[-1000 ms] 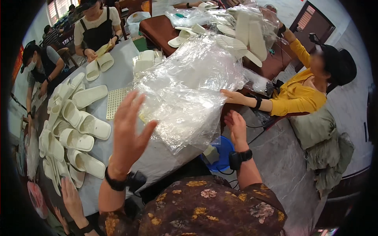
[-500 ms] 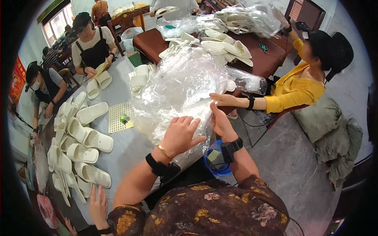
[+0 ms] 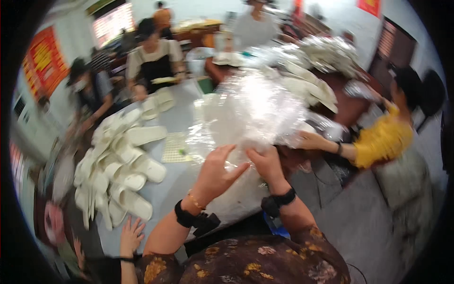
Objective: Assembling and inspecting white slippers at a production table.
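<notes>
— Packaging noted? 
— One heap of clear plastic bags [image 3: 253,111] at table centre, crumpled and glossy. 
— Signs? 
— Red-and-yellow poster [image 3: 45,59] on left wall; red sign [image 3: 370,5] upper right, blurred.

White slippers [image 3: 124,163] heaped on grey table [image 3: 182,120]

Daylight entered from a bright window [image 3: 112,22] upper left; motion blur softened everything, glare whitened the plastic sheet [image 3: 250,111], and fisheye edges darkened.
</notes>
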